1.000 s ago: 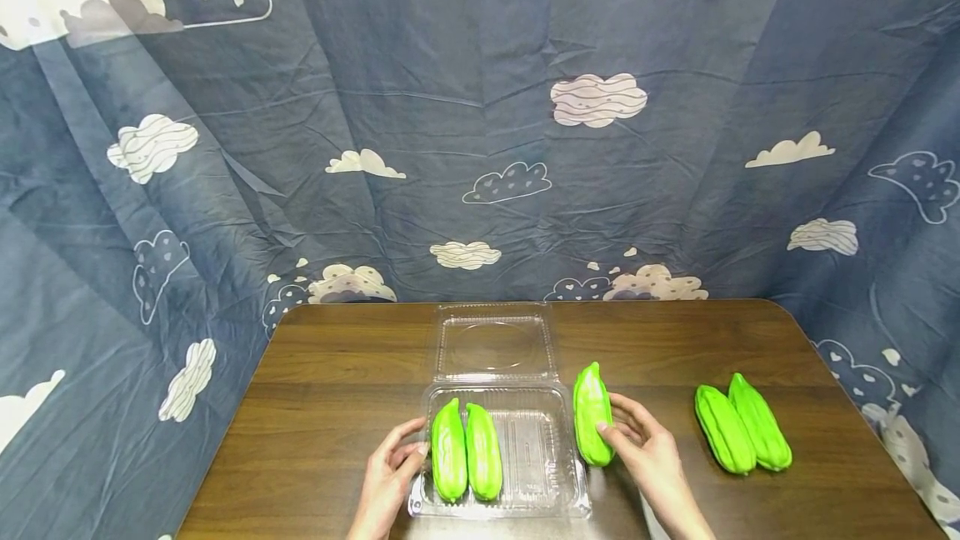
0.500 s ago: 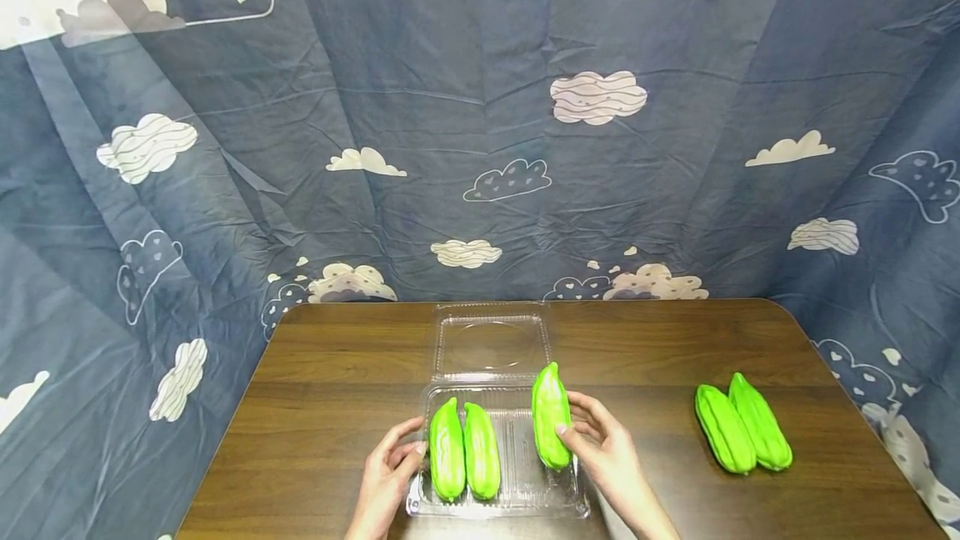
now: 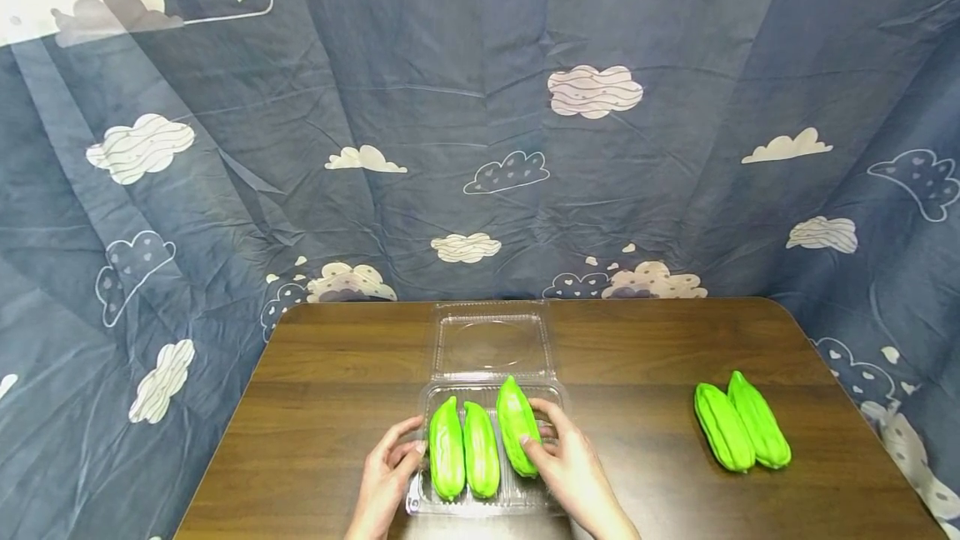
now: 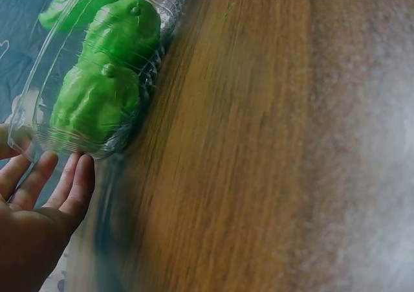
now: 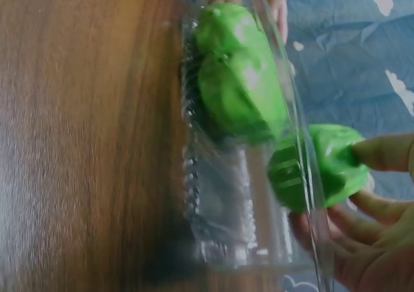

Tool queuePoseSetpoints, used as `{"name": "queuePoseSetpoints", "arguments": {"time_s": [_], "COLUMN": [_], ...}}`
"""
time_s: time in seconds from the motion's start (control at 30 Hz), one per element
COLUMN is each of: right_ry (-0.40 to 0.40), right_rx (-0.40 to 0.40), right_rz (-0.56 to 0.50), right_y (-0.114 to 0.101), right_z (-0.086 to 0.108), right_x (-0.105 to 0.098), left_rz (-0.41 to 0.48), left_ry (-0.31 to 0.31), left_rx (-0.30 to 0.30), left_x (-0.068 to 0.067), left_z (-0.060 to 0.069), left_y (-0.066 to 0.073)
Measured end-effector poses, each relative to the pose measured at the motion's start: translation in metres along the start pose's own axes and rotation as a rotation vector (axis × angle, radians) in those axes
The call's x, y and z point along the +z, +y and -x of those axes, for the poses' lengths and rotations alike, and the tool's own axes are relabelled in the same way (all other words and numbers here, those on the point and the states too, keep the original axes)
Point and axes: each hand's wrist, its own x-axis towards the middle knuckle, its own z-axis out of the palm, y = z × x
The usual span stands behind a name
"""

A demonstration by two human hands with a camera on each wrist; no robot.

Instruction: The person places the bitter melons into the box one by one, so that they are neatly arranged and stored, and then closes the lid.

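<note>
In the head view my left hand (image 3: 384,482) holds the left rim of a clear plastic clamshell container (image 3: 491,509). The left wrist view shows its fingertips against the container's outer wall. Two long, bright green, ridged vegetables, a left one (image 3: 447,452) and a right one (image 3: 482,452), lie side by side inside. My right hand (image 3: 566,461) grips a third green ridged vegetable (image 3: 517,432) by its right side, thumb on top. The right wrist view has this vegetable (image 5: 343,153) tilted at rim height, partly seen through the plastic wall, apart from the other two.
Two more green ridged vegetables, one on the left (image 3: 723,427) and one on the right (image 3: 759,422), lie together on the wooden table (image 3: 637,357) at the right. The container's lid (image 3: 491,340) lies folded open behind it. A cloud-patterned blue cloth (image 3: 420,107) hangs behind the table.
My right hand has carried the third vegetable leftward from beside the container to over its right half, tilting it and lowering it slightly. My left hand has stayed at the left rim.
</note>
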Motion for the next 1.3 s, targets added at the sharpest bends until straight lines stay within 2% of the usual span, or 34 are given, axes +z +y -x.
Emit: {"name": "queuePoseSetpoints", "arguments": {"time_s": [0.2, 0.43, 0.57, 0.7, 0.97, 1.3], "right_ry": [-0.012, -0.005, 0.007, -0.007, -0.103, -0.117], "right_rx": [-0.038, -0.074, -0.094, -0.078, 0.002, -0.016], "right_rz": [0.205, 0.316, 0.324, 0.348, 0.328, 0.323], "right_y": [0.0, 0.003, 0.006, 0.008, 0.005, 0.005], "right_z": [-0.001, -0.001, -0.003, -0.005, -0.006, -0.004], "right_x": [0.008, 0.015, 0.015, 0.015, 0.014, 0.013], "left_rz": [0.001, -0.004, -0.002, 0.004, 0.015, 0.013], "left_ry": [-0.006, -0.009, -0.015, -0.022, -0.013, -0.015], "left_rx": [-0.008, 0.001, 0.006, 0.012, 0.015, 0.017], "left_x": [0.0, 0.0, 0.001, 0.002, 0.002, 0.001], "left_z": [0.0, 0.0, 0.0, 0.0, 0.001, 0.001], "left_y": [0.0, -0.001, -0.001, -0.002, -0.003, -0.003]}}
